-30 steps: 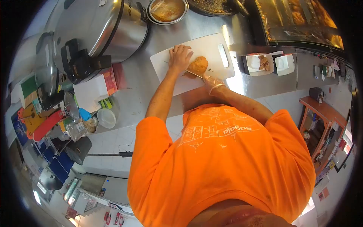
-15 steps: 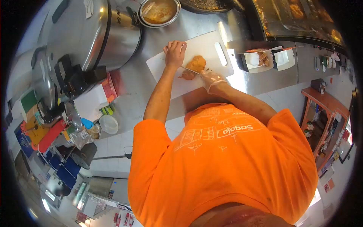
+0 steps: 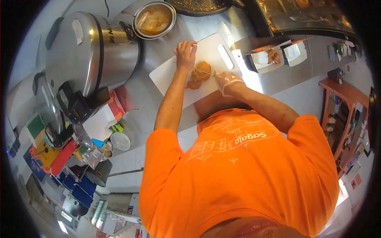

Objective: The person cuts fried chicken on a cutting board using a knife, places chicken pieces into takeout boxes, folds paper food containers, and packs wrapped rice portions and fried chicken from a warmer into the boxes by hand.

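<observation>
My right hand [image 3: 229, 81], in a clear plastic glove, is closed around the handle of a knife. The thin knife blade [image 3: 203, 71] lies across a piece of fried chicken [image 3: 204, 66] on a white cutting board [image 3: 166, 77]. A smaller chicken piece [image 3: 193, 85] rests on the near side of the blade. My left hand [image 3: 185, 55] is over the upper part of the board, beyond the chicken, with its fingers stretched and slightly apart. Nothing shows in its fingers, though the forearm hides part of the board.
A large steel cooker [image 3: 91, 51] stands at left. A metal pot of broth [image 3: 154, 20] and a dark pan [image 3: 198, 4] sit at the back. Paper boxes [image 3: 264, 63], one with fried pieces, are at right below a lit display case [image 3: 305, 16]. A plastic tub [image 3: 120, 141] is at lower left.
The blade now lies farther onto the larger chicken piece, away from the smaller one. My right hand has shifted slightly right on the board. The camera view has tilted a little.
</observation>
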Motion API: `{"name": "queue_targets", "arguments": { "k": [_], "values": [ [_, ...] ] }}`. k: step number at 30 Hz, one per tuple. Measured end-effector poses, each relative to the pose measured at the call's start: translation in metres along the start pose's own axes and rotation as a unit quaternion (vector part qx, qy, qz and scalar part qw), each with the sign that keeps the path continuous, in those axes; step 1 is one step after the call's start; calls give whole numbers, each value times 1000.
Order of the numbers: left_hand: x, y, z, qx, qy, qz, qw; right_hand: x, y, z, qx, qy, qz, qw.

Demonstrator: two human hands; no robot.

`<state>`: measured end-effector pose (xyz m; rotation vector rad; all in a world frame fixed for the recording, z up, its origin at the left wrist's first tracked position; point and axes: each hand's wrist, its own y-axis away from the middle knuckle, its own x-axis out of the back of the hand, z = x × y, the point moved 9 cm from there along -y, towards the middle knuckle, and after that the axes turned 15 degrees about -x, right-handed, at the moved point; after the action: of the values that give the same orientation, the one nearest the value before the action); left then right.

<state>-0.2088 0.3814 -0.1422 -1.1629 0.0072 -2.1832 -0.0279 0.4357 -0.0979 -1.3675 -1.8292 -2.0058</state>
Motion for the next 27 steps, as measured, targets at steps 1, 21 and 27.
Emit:
{"name": "queue_targets", "arguments": {
  "k": [1,21,27],
  "values": [
    [-6,5,4,1,21,-1,1000,-22,-10,13,0,-1,10,1000],
    [18,-25,7,-37,-46,90,994,-35,-62,45,-36,-76,98,992],
    [84,-2,38,-37,9,268,963,20,-54,52,-79,-79,125,986]
  ]
}}
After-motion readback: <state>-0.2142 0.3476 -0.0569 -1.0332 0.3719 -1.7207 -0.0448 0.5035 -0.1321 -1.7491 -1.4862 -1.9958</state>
